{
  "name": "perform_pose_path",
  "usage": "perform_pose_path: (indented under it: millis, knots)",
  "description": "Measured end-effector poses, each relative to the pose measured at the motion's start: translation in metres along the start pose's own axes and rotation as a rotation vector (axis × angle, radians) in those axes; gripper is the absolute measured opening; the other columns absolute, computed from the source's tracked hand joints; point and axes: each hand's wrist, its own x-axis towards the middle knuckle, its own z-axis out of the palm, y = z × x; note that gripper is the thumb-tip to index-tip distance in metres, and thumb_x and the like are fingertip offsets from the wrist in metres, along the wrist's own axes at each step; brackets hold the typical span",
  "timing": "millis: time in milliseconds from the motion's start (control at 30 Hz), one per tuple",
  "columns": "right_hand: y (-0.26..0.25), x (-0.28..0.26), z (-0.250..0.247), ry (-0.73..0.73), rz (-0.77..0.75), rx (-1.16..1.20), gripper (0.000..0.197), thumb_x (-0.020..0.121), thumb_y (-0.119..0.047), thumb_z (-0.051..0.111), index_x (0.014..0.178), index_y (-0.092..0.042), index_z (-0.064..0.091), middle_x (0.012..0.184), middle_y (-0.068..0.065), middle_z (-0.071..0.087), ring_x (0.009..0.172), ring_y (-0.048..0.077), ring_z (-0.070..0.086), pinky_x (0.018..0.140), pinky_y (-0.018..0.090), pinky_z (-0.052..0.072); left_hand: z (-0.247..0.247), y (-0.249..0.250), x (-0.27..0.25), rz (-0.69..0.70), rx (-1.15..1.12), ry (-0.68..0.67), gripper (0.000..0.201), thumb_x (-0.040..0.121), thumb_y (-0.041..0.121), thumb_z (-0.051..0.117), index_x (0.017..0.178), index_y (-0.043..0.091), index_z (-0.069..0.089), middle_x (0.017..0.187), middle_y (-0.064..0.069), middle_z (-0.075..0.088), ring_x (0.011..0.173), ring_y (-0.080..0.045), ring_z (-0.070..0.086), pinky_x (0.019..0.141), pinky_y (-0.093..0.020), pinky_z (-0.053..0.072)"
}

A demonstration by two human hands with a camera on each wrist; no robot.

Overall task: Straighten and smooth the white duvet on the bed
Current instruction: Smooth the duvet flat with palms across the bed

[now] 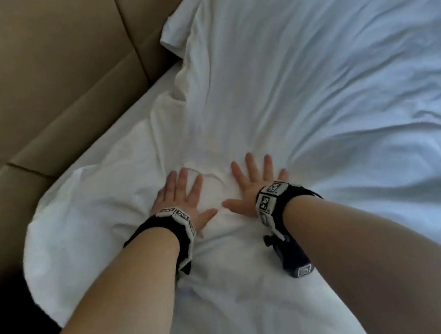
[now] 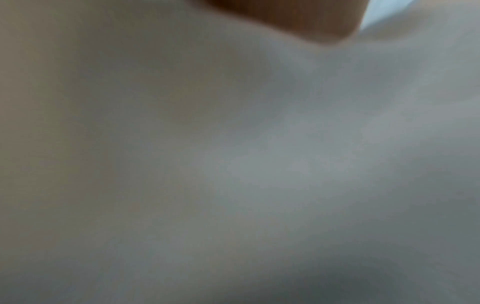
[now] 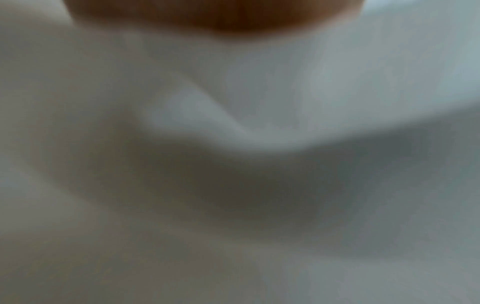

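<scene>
The duvet [image 1: 316, 88] takes up most of the scene, white and spread over the bed from the near edge right up to the far corner, and it is far from flat: long creases run across its right half, soft folds fan out from the middle, and its left edge lies in a wavy, rumpled line. Along that left side stands the headboard [image 1: 33, 69], tan and padded in big panels with dark seams between them, meeting the bedding at a slant. Tucked up at the top, against the headboard, a pillow [image 1: 178, 33] pokes one white corner out from under the duvet. Now down to the action: two bare forearms reach in from the near side, each with a black wrist strap [image 1: 174, 229] carrying small black-and-white patterned tiles. The left hand [image 1: 182, 198] is laid flat on the cloth, fingers straight and spread, clutching nothing, just pressing down. The right hand [image 1: 256, 184] sits just beside it, palm down too, fingers fanned wide, thumb pointing toward the left thumb (the two thumbs nearly meet, with a small puckered ridge of fabric between the hands). Both wrist views are a blur of pale cloth with a dark smear of skin at the top, nothing more to tell there.
</scene>
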Motion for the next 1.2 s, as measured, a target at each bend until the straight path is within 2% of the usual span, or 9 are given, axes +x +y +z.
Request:
perform_pose_path:
  millis: [200,367,533,600,667,767,833,933,1200]
  knots:
    - [-0.022,-0.055,-0.007,0.336,-0.168,0.02,0.078,0.095,-0.056,0.033,0.146,-0.036,-0.022,0.155,-0.003,-0.029,0.144,0.028,-0.025,0.118,0.056,-0.004,0.049,-0.035,-0.075,-0.218,0.003,0.143,0.09,0.087,0.071,0.031,0.148,0.031,-0.022,0.155,-0.006,-0.03,0.145,-0.03,-0.023,0.117,-0.049,-0.012]
    - [-0.049,-0.045,0.07,0.107,-0.133,-0.108,0.081,0.089,-0.065,0.032,0.146,-0.04,-0.021,0.155,-0.006,-0.03,0.142,0.035,-0.027,0.113,0.063,-0.005,0.102,-0.065,-0.093,-0.291,-0.248,0.091,0.097,0.083,0.074,0.035,0.147,0.03,-0.024,0.156,-0.001,-0.029,0.147,-0.027,-0.017,0.12,-0.046,-0.005]
    - [-0.076,-0.048,0.123,0.058,-0.153,-0.269,0.077,0.09,-0.067,0.023,0.144,-0.041,-0.025,0.151,-0.003,-0.038,0.138,0.046,-0.029,0.109,0.069,-0.008,0.157,-0.068,-0.092,-0.291,-0.355,0.129,0.1,0.082,0.076,0.031,0.149,0.023,-0.022,0.156,-0.006,-0.028,0.147,-0.026,-0.018,0.12,-0.038,-0.009]
    - [-0.079,-0.054,0.109,0.049,-0.16,-0.287,0.079,0.088,-0.066,0.035,0.147,-0.043,-0.011,0.156,-0.004,-0.026,0.141,0.046,-0.018,0.113,0.064,0.001,0.163,-0.081,-0.097,-0.288,-0.34,0.118,0.099,0.082,0.076,0.032,0.149,0.024,-0.021,0.156,-0.006,-0.028,0.147,-0.025,-0.019,0.12,-0.037,-0.01]
    - [-0.086,-0.057,0.078,0.088,-0.168,-0.195,0.067,0.09,-0.055,0.044,0.149,-0.035,0.02,0.159,0.004,0.006,0.143,0.044,0.012,0.114,0.053,0.02,0.158,-0.102,-0.1,-0.276,-0.26,0.129,0.098,0.082,0.076,0.031,0.149,0.025,-0.02,0.156,-0.007,-0.027,0.146,-0.025,-0.019,0.119,-0.038,-0.01]
    - [-0.096,-0.055,0.03,0.357,-0.216,-0.054,0.047,0.097,-0.038,0.044,0.138,-0.015,0.045,0.143,0.015,0.039,0.129,0.036,0.042,0.103,0.04,0.038,0.142,-0.133,-0.102,-0.24,-0.223,0.153,0.096,0.085,0.072,0.036,0.151,0.025,-0.015,0.157,-0.006,-0.024,0.147,-0.023,-0.017,0.119,-0.038,-0.009]
    - [-0.103,-0.047,0.012,0.524,-0.284,0.001,0.057,0.094,-0.04,0.049,0.146,-0.022,0.031,0.152,0.01,0.026,0.138,0.033,0.029,0.11,0.043,0.031,0.13,-0.144,-0.097,-0.207,-0.313,0.139,0.09,0.089,0.065,0.037,0.151,0.023,-0.013,0.157,-0.005,-0.024,0.147,-0.022,-0.017,0.119,-0.038,-0.008]
    - [-0.12,-0.025,0.006,0.488,-0.374,-0.04,0.075,0.092,-0.05,0.047,0.151,-0.034,0.004,0.161,-0.002,-0.003,0.149,0.023,-0.002,0.119,0.045,0.01,0.117,-0.152,-0.078,-0.182,-0.517,0.164,0.08,0.096,0.053,0.035,0.152,0.017,-0.009,0.158,-0.007,-0.021,0.147,-0.025,-0.016,0.119,-0.04,-0.006]
    - [-0.143,0.014,0.048,0.309,-0.119,-0.087,0.086,0.087,-0.072,0.027,0.15,-0.031,-0.015,0.159,0.003,-0.019,0.145,0.038,-0.017,0.115,0.062,-0.001,0.124,-0.16,-0.06,-0.094,-0.577,0.179,0.086,0.095,0.051,0.04,0.151,0.014,-0.012,0.157,-0.01,-0.024,0.146,-0.027,-0.019,0.118,-0.04,-0.007]
